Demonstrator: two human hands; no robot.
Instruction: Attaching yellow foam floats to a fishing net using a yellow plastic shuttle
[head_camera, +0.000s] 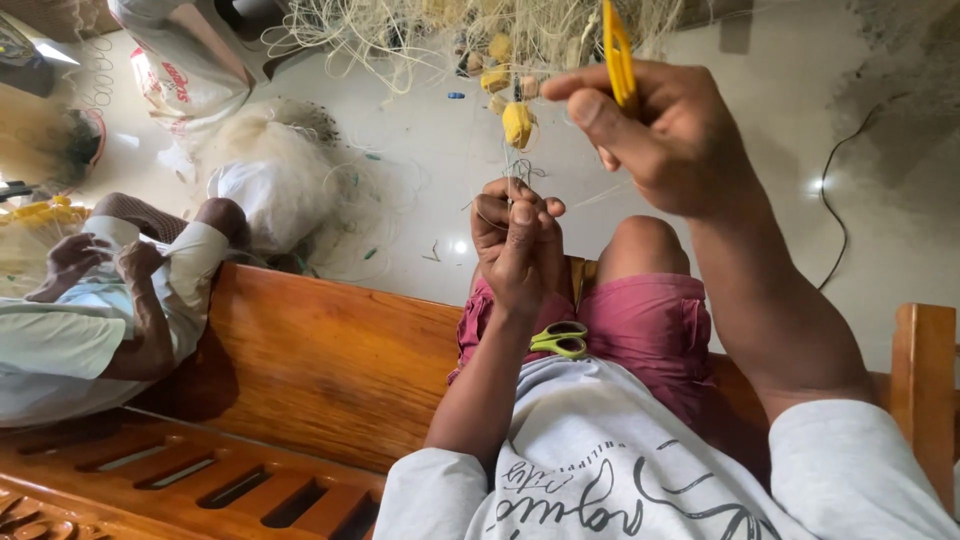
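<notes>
My right hand is raised and pinches a flat yellow netting needle between thumb and fingers. My left hand is lower, its fingers closed on thin net line and a small knot of twine. Just above that hand hangs a yellow float on the pale fishing net. A pair of scissors with yellow-green handles lies on my lap, against my left forearm. I sit on a wooden bench in dark pink shorts.
Another person sits at the left on the same bench, hands together over net. A heap of white netting and a plastic bag lie on the pale floor. A black cable runs at the right.
</notes>
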